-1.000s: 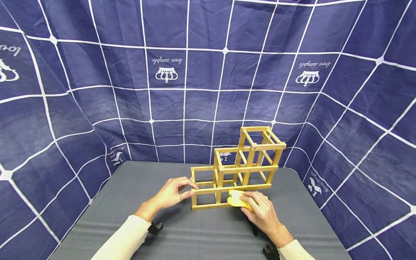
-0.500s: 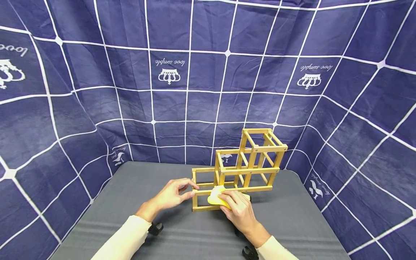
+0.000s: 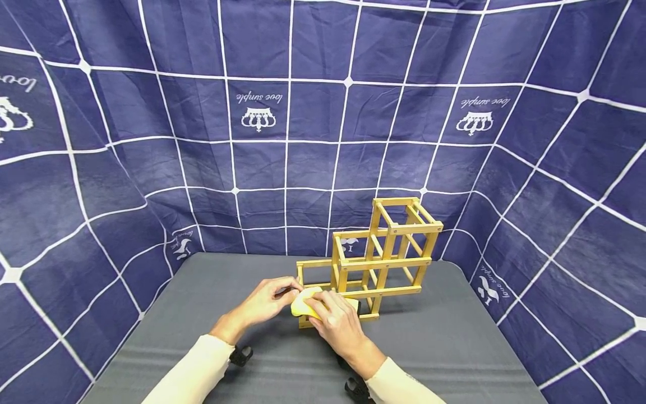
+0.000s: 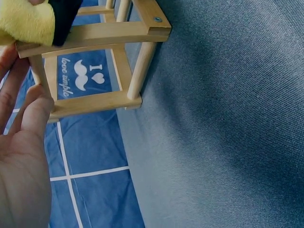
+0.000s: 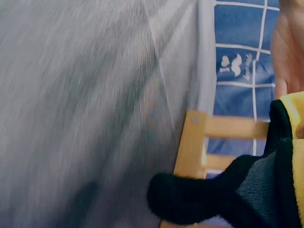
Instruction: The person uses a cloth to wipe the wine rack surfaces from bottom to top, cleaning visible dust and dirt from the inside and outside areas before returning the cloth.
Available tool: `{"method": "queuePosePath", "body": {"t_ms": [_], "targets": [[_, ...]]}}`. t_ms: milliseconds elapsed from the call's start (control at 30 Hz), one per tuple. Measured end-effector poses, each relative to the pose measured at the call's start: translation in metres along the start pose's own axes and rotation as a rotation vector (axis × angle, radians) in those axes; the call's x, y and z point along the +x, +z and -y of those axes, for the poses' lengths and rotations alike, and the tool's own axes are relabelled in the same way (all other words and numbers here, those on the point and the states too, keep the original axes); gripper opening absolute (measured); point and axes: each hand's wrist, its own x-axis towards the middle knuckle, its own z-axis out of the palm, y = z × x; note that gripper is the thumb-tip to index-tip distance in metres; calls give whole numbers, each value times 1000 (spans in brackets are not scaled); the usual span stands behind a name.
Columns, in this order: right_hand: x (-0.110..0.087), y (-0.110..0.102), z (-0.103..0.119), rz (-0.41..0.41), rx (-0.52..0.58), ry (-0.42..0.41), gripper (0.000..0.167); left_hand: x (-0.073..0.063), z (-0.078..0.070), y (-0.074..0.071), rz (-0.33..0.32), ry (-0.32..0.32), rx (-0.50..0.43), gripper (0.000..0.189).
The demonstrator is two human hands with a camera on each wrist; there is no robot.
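Note:
A light wooden stepped rack (image 3: 414, 229) stands on the grey cloth surface, its low end to the left. My left hand (image 3: 270, 300) holds that low end, with thumb and fingers about its end rod in the left wrist view. My right hand (image 3: 338, 325) grips a yellow cleaning cloth (image 3: 301, 306) against the front upper rail of the low section, close to the left fingertips. Black edging and a grey-blue side of the cloth (image 5: 261, 183) hang down in the right wrist view. Hand and cloth hide part of the lower front rail.
Grey fabric (image 3: 222, 280) covers the tabletop. Blue curtain (image 3: 313, 163) with white grid lines encloses the back and both sides. Black straps (image 3: 241, 355) are worn at the wrists. The rack's taller steps rise at the right, near the back curtain.
My right hand has slid the yellow cloth leftward along the front rail, from the rack's middle to its left end. The left hand and the rack have stayed in place.

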Motion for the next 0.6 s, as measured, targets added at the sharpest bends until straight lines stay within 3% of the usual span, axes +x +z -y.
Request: {"method": "queuePosePath", "body": {"t_ms": [133, 233, 433, 600], "targets": [[-11, -17, -19, 13, -13, 6, 61, 4, -1, 4, -19, 42, 71, 7], [-24, -33, -37, 11, -7, -11, 58, 8, -2, 6, -33, 107, 141, 11], [-49, -64, -73, -5, -24, -41, 25, 11, -2, 8, -55, 179, 184, 20], [-71, -91, -102, -24, -75, -16, 43, 8, 0, 8, -48, 188, 185, 23]]}}
